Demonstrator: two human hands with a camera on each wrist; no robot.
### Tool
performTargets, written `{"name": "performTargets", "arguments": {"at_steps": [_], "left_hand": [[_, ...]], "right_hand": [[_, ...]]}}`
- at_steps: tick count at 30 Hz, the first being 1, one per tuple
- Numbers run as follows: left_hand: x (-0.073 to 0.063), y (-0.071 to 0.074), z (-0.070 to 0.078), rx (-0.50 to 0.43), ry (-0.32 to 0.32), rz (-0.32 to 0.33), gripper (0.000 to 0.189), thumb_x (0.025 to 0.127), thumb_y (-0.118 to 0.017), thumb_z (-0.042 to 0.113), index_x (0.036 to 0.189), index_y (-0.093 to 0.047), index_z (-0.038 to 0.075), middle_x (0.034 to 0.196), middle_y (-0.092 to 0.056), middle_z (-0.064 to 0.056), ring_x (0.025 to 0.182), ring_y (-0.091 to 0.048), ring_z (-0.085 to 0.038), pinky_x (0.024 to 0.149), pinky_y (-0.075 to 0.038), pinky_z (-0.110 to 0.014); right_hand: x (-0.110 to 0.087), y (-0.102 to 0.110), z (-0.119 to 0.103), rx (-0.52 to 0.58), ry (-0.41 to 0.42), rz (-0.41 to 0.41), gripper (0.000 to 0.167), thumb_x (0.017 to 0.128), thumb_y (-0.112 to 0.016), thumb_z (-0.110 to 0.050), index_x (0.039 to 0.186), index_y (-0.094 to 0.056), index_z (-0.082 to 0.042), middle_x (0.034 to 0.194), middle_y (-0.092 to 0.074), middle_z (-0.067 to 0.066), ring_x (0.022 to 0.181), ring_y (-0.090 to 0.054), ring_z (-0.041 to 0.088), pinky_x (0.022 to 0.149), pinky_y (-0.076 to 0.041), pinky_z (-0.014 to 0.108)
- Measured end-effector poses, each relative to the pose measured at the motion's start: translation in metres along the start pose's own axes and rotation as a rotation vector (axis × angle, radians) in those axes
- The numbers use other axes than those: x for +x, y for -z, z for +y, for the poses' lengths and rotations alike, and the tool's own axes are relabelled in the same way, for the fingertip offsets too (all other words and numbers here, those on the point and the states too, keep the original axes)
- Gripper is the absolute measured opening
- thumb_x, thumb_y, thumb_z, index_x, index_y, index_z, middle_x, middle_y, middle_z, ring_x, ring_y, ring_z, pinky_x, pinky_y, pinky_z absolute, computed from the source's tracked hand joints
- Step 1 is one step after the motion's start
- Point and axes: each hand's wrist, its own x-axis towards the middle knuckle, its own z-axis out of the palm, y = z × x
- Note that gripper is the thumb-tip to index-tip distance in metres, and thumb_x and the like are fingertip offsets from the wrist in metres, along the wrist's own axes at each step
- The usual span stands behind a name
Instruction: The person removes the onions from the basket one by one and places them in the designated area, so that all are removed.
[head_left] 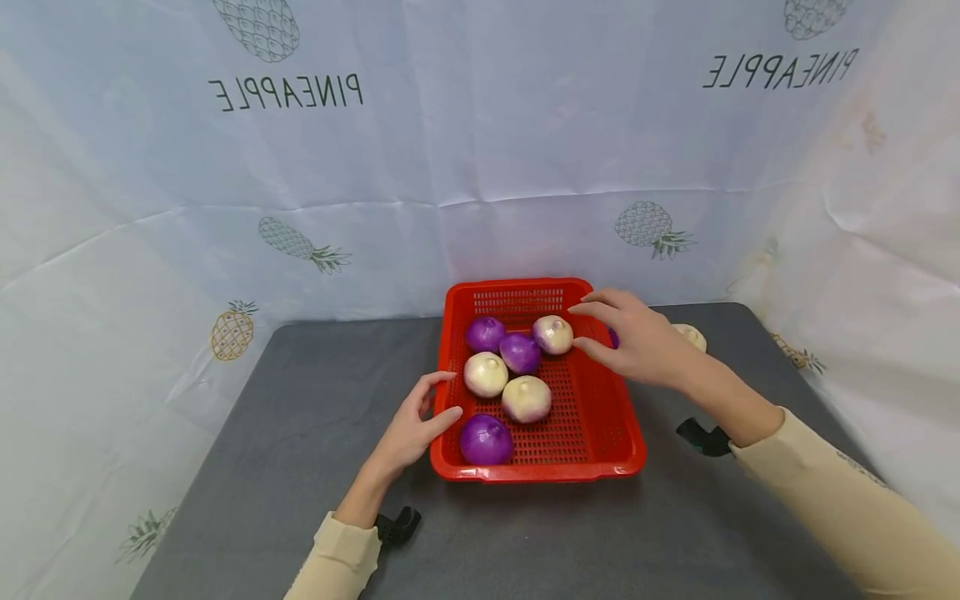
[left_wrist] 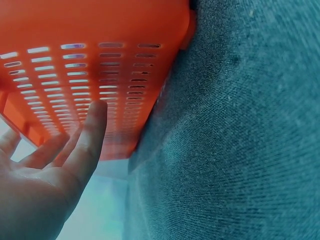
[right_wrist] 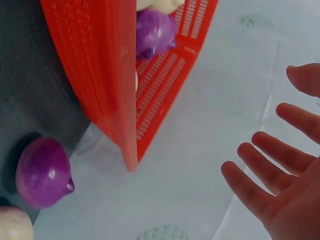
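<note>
A red plastic basket [head_left: 611, 417] holds several onions, some deep purple like the purple onion [head_left: 486, 440] in its near left corner, some cream like the cream onion [head_left: 527, 400]. My left hand [head_left: 411, 425] is at the basket's left side, thumb and fingertips right at the rim. In the left wrist view its fingers [left_wrist: 92, 130] extend, fairly straight, along the slotted wall. Over the far right rim hovers my right hand [head_left: 633, 342], fingers spread and holding nothing. A cream onion [head_left: 553, 334] in the basket lies just left of its fingertips.
Outside the basket on the right, a purple onion [right_wrist: 44, 172] and a cream onion [right_wrist: 15, 223] lie on the dark grey tabletop [head_left: 337, 375]. In the head view my right hand mostly hides that purple one. A white pineapple-print cloth [head_left: 510, 125] hangs behind the table.
</note>
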Motion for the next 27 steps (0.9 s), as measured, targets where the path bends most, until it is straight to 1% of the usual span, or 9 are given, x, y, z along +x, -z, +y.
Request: {"name": "performTargets", "arguments": {"at_steps": [2, 6, 8, 10, 15, 17, 20, 24, 27], "left_hand": [[0.0, 0.0, 0.0, 0.005, -0.002, 0.002, 0.058, 0.098, -0.068, 0.02, 0.148, -0.04, 0.009, 0.14, -0.051, -0.025, 0.117, -0.06, -0.039, 0.084, -0.06, -0.043], [0.0, 0.0, -0.001, -0.008, -0.005, 0.0, 0.059, 0.098, -0.068, 0.02, 0.148, -0.04, 0.009, 0.14, -0.051, -0.026, 0.118, -0.06, -0.042, 0.084, -0.06, -0.043], [-0.001, 0.0, 0.0, -0.014, -0.005, -0.003, 0.059, 0.097, -0.068, 0.02, 0.148, -0.04, 0.009, 0.14, -0.051, -0.026, 0.118, -0.06, -0.044, 0.084, -0.06, -0.043], [-0.001, 0.0, 0.0, -0.013, -0.005, -0.001, 0.059, 0.097, -0.068, 0.02, 0.148, -0.04, 0.01, 0.14, -0.051, -0.025, 0.117, -0.06, -0.042, 0.084, -0.06, -0.043], [0.0, 0.0, 0.0, 0.0, -0.003, 0.002, 0.057, 0.097, -0.068, 0.02, 0.147, -0.041, 0.011, 0.14, -0.051, -0.024, 0.117, -0.061, -0.042, 0.084, -0.06, -0.043], [0.001, 0.0, 0.0, 0.002, -0.005, 0.0, 0.057, 0.098, -0.068, 0.02, 0.147, -0.041, 0.01, 0.14, -0.051, -0.025, 0.117, -0.06, -0.043, 0.084, -0.06, -0.043], [0.001, 0.0, 0.0, 0.008, -0.009, 0.003, 0.057, 0.098, -0.068, 0.019, 0.147, -0.041, 0.01, 0.141, -0.051, -0.024, 0.117, -0.061, -0.039, 0.084, -0.06, -0.044], [0.0, 0.0, -0.001, 0.011, -0.009, 0.007, 0.057, 0.097, -0.068, 0.019, 0.147, -0.041, 0.01, 0.141, -0.051, -0.024, 0.117, -0.061, -0.036, 0.085, -0.06, -0.043], [0.0, 0.0, -0.001, 0.009, -0.01, 0.008, 0.057, 0.097, -0.068, 0.018, 0.147, -0.042, 0.01, 0.14, -0.051, -0.025, 0.116, -0.062, -0.036, 0.085, -0.06, -0.043]], "right_hand": [[0.002, -0.005, -0.004, -0.005, 0.014, -0.013, 0.043, 0.091, -0.075, -0.027, 0.129, -0.067, -0.008, 0.131, -0.059, 0.015, 0.12, -0.054, 0.034, 0.093, -0.054, 0.056], [0.005, -0.013, -0.01, -0.026, 0.031, -0.057, 0.045, 0.091, -0.075, -0.031, 0.13, -0.068, -0.01, 0.131, -0.059, 0.013, 0.116, -0.056, 0.03, 0.088, -0.058, 0.051], [0.006, -0.017, -0.012, -0.024, 0.041, -0.083, 0.047, 0.091, -0.076, -0.03, 0.132, -0.066, -0.01, 0.133, -0.058, 0.013, 0.116, -0.056, 0.03, 0.087, -0.058, 0.05], [0.006, -0.021, -0.013, -0.015, 0.052, -0.109, 0.049, 0.09, -0.076, -0.029, 0.134, -0.065, -0.01, 0.135, -0.057, 0.014, 0.117, -0.056, 0.03, 0.088, -0.058, 0.05], [0.008, -0.033, -0.015, 0.003, 0.123, -0.167, 0.048, 0.091, -0.075, -0.028, 0.135, -0.064, -0.012, 0.142, -0.053, 0.013, 0.126, -0.053, 0.031, 0.097, -0.054, 0.05], [0.009, -0.038, -0.016, -0.003, 0.154, -0.181, 0.048, 0.092, -0.075, -0.029, 0.135, -0.064, -0.012, 0.143, -0.053, 0.012, 0.128, -0.052, 0.03, 0.099, -0.053, 0.049], [0.011, -0.045, -0.017, -0.018, 0.182, -0.196, 0.048, 0.091, -0.077, -0.031, 0.134, -0.065, -0.014, 0.14, -0.054, 0.009, 0.127, -0.052, 0.027, 0.1, -0.053, 0.047], [0.011, -0.055, -0.019, -0.032, 0.189, -0.236, 0.05, 0.09, -0.077, -0.032, 0.135, -0.065, -0.017, 0.138, -0.057, 0.008, 0.126, -0.055, 0.025, 0.1, -0.053, 0.046], [0.01, -0.06, -0.018, -0.038, 0.183, -0.273, 0.05, 0.09, -0.076, -0.032, 0.136, -0.064, -0.018, 0.138, -0.058, 0.007, 0.125, -0.055, 0.025, 0.101, -0.052, 0.047]]}}
